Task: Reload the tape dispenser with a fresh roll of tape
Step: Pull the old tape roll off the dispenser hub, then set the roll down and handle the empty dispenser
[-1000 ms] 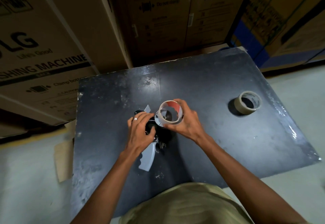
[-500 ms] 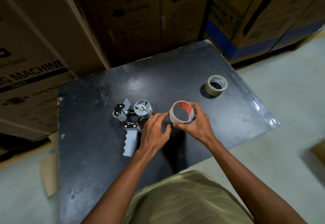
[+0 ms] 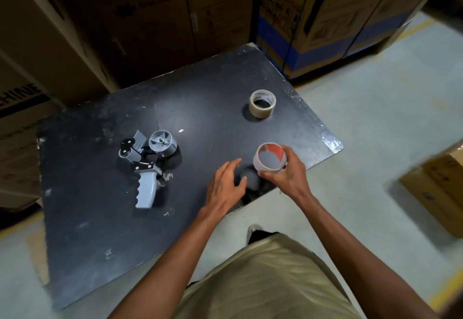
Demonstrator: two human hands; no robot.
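Note:
A grey tape dispenser (image 3: 147, 168) with a pistol handle lies on its side on the black table (image 3: 100, 231), its round grey spool bare. My right hand (image 3: 288, 175) grips a thin, nearly spent tape core (image 3: 270, 156) with red print inside, held above the table's front right edge. My left hand (image 3: 225, 185) hovers with spread fingers just left of that core, holding nothing. A fuller beige tape roll (image 3: 262, 103) lies flat at the table's far right, apart from both hands.
Tall cardboard appliance boxes (image 3: 140, 17) stand close behind and left of the table. A smaller cardboard box (image 3: 441, 188) sits on the pale floor to the right. My shoe tip (image 3: 253, 231) shows below the table's front edge.
My right hand has carried the thin core off the dispenser's spool and away to the right. My left hand has let go of the dispenser and followed rightward.

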